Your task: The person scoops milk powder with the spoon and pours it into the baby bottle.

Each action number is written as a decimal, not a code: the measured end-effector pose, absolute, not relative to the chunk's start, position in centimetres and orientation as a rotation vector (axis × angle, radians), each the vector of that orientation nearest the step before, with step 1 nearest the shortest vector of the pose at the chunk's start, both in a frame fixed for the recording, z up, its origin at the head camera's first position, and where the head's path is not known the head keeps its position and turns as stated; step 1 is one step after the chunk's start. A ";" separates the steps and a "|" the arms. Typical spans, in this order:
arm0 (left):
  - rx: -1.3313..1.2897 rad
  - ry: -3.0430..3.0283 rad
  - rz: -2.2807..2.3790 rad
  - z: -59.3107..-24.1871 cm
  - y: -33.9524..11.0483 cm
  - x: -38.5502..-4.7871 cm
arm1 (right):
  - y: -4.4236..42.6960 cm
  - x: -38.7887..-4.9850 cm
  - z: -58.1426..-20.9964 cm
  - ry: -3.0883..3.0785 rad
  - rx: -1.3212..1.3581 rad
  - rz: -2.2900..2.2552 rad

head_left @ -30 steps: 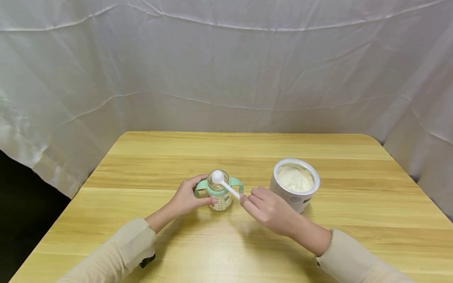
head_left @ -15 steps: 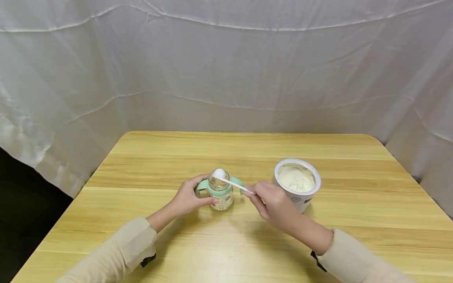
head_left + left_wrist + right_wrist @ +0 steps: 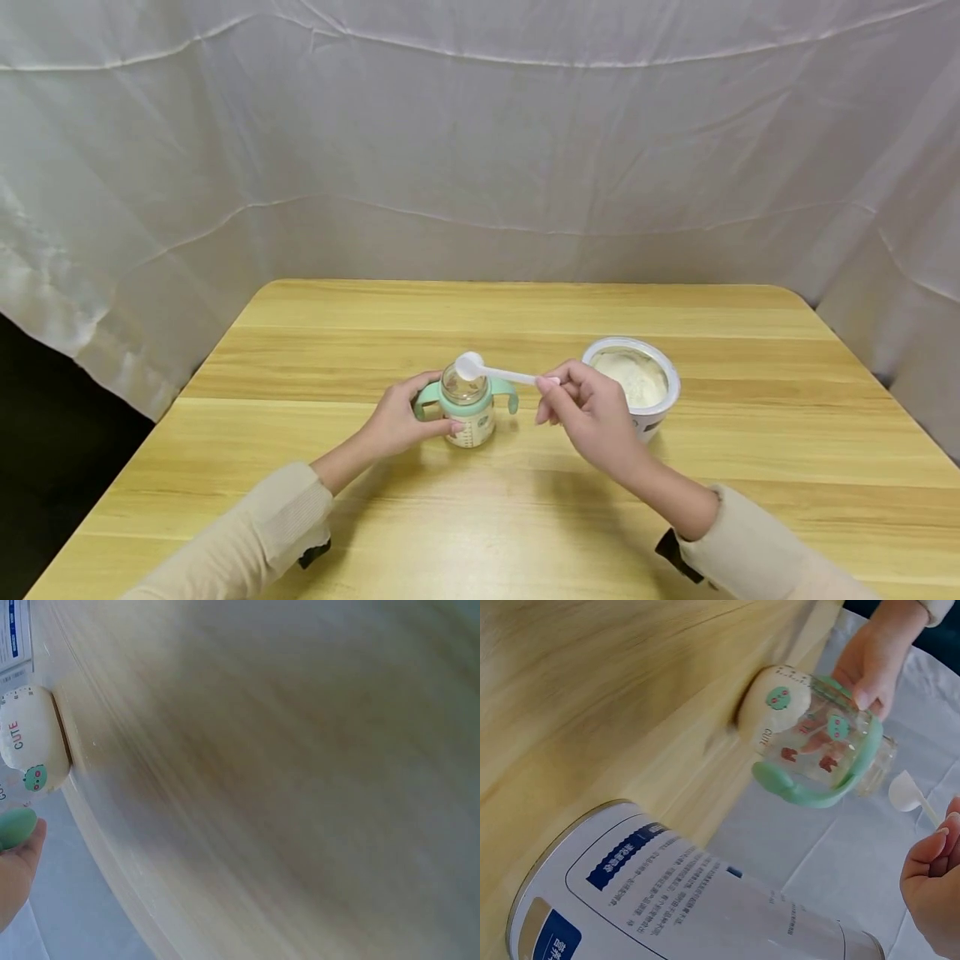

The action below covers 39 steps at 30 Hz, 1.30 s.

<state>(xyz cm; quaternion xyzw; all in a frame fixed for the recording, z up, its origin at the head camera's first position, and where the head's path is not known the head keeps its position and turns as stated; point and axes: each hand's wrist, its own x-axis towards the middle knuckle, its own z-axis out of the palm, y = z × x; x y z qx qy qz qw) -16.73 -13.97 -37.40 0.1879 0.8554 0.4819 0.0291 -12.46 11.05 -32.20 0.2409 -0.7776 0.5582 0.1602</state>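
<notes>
A clear baby bottle (image 3: 467,408) with a green collar and two green handles stands upright on the table, with pale contents at the bottom. My left hand (image 3: 401,418) grips its left side, thumb on the front; the fingers behind are partly hidden. My right hand (image 3: 596,412) pinches the handle of a white measuring scoop (image 3: 471,366). In the right wrist view the bowl of the scoop (image 3: 905,792) is just above the bottle's mouth, apart from it. Whether powder is in the bowl I cannot tell. Behind the right hand stands an uncovered can of milk powder (image 3: 667,404).
The wooden table (image 3: 360,333) has rounded far corners. Pale cloth (image 3: 480,167) hangs behind it and along both sides. In the right wrist view the can (image 3: 682,900) stands near the bottle, its printed label showing.
My right hand has moved right and slightly up, turning the scoop, so its bowl shows a rim instead of a rounded dome. The left hand and the bottle have stayed in place.
</notes>
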 end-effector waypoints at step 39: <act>0.570 2.634 1.494 -37.5 -14.0 -16.7 | 17.1 -11.4 -30.2 -2.301 0.227 1.861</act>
